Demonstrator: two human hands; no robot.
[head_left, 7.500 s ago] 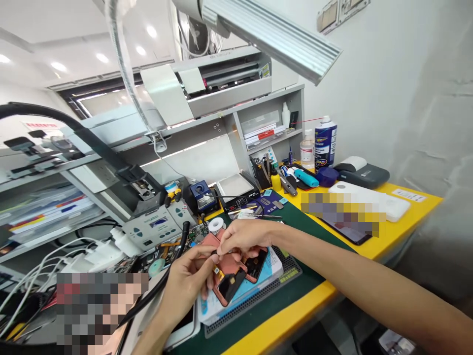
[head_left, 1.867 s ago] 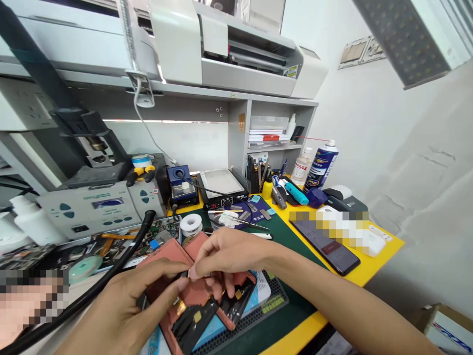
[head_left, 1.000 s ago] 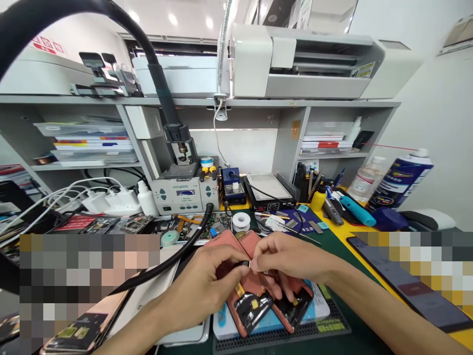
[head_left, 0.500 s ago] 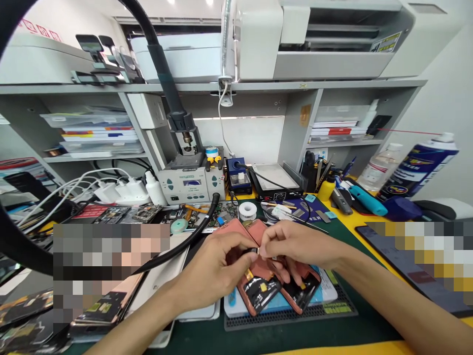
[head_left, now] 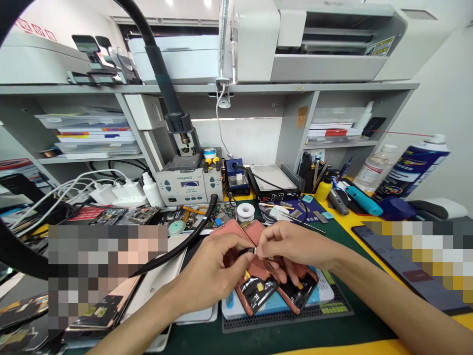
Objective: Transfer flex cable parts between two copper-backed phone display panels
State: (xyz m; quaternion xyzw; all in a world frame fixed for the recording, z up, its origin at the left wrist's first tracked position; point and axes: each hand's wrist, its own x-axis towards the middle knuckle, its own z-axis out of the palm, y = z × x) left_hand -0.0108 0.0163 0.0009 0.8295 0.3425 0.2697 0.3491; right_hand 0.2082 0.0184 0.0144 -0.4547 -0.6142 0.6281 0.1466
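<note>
Two reddish phone housings with black lower ends, a left one (head_left: pixel 254 296) and a right one (head_left: pixel 300 295), lie slanted on a blue and white pad (head_left: pixel 231 306) over a black mesh mat (head_left: pixel 266 323). Above the left housing, my left hand (head_left: pixel 218 264) pinches a small dark part (head_left: pixel 248 250) between thumb and forefinger. My right hand (head_left: pixel 291 246) meets it from the right, its thumb and forefinger closed on a tiny light piece at the part's end. Its other fingers hang over the right housing. The fingertips hide most of both small pieces.
A solder spool (head_left: pixel 245 212) and circuit boards (head_left: pixel 221 215) lie behind my hands. The black hose (head_left: pixel 201 228) of the grey rework station (head_left: pixel 185 185) curves down at the left. White phone panels (head_left: pixel 157 286) lie beside my left forearm; a dark tablet (head_left: pixel 402 268) lies at the right.
The whole view has shifted slightly. Both hands keep nearly the same pose, fingertips together over the housings.
</note>
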